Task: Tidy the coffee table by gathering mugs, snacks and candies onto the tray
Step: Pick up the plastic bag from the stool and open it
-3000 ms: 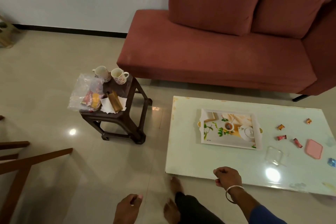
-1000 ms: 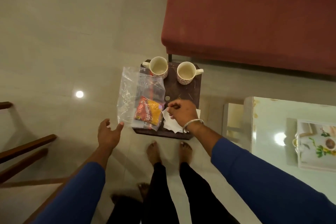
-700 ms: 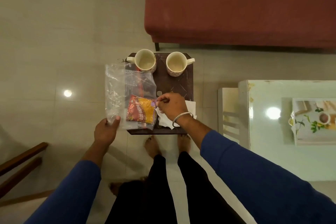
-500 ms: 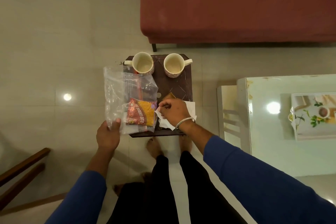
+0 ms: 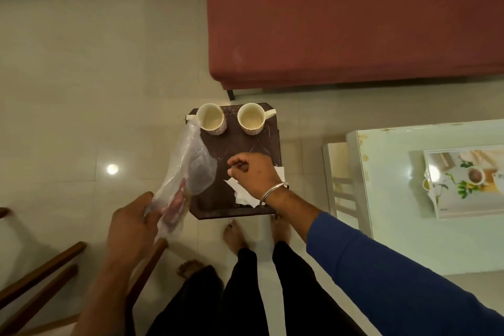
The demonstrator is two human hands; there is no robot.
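Head view, looking straight down: a clear plastic bag (image 5: 188,172) with a blurry snack packet (image 5: 177,203) inside is gripped at its lower end by the left hand (image 5: 131,226), just off the stool's (image 5: 245,150) front-left corner. The right hand (image 5: 252,174) is held curled over a white napkin (image 5: 245,194) at the front-right edge; what's pinched, if anything, can't be made out. Two mugs (image 5: 211,118) (image 5: 250,118) are parked along the stool's far edge. The tray (image 5: 447,210) is seen off right on the coffee table (image 5: 387,199).

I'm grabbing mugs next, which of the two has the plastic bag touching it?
The left mug, handle pointing left; the plastic bag's top corner reaches its rim. The right mug stands clear.
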